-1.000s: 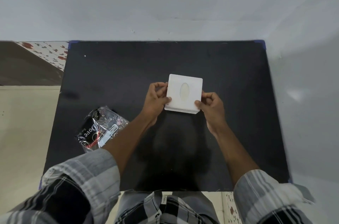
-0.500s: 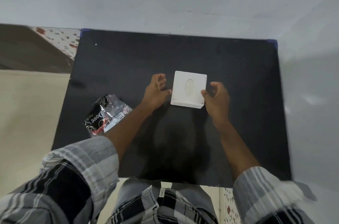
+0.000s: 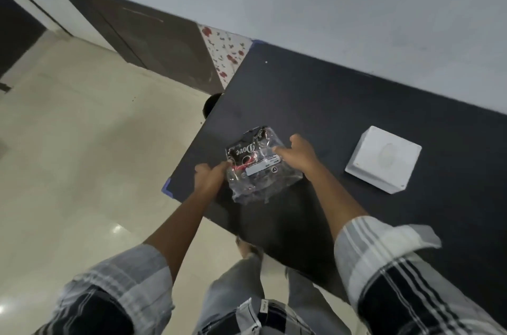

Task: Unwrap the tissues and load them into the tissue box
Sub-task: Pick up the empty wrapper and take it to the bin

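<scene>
Fingers (image 3: 216, 168) of the left hand (image 3: 210, 179) and right hand (image 3: 297, 155) pinched the crinkled clear plastic wrapper (image 3: 260, 167), probably clearing it; the white square tissue box (image 3: 384, 159) sat at 3 o'clock on the black tabletop (image 3: 329, 104)

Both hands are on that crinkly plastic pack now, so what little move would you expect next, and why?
Probably pulling the clear plastic tissue wrapper apart: the left hand pinches one end, the right hand rests on top, and the white square tissue box waits beside them.
</scene>
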